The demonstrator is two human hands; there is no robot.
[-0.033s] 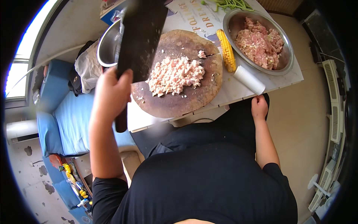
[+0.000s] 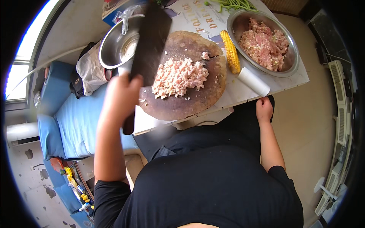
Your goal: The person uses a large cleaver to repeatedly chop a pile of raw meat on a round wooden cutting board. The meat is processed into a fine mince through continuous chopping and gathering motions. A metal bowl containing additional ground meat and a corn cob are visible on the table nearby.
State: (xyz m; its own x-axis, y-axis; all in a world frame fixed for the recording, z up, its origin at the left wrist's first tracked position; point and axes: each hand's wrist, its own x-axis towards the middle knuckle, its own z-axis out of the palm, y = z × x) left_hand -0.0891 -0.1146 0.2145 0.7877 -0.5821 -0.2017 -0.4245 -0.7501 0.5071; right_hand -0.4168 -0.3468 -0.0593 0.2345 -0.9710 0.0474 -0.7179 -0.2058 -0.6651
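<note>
I log the right hand (image 2: 265, 109) curled in a loose fist, just below the table (image 2: 229, 95) edge. Left hand (image 2: 123, 93) wraps a cleaver (image 2: 153, 41) by its handle — blade blurred, over the left side of the chopping board (image 2: 169, 110). Diced meat (image 2: 178, 78) heaped mid-board. Beyond — corn cob (image 2: 230, 51), minced meat (image 2: 264, 42) in a metal bowl (image 2: 292, 64).

Above the left fingers (image 2: 131, 86), the cleaver (image 2: 153, 41) has a dark, near-black blade; its handle below them is black. Right of them, pale pink and white chopped meat (image 2: 180, 78) covers a mottled brown board (image 2: 205, 100). Farther right: yellow corn (image 2: 230, 53), a white roll (image 2: 254, 81), and pink mince (image 2: 264, 43) flecked paler in a silver bowl (image 2: 236, 31). Left of them, the sofa (image 2: 78, 125) is light blue; below, the shirt (image 2: 213, 182) is plain black.
</note>
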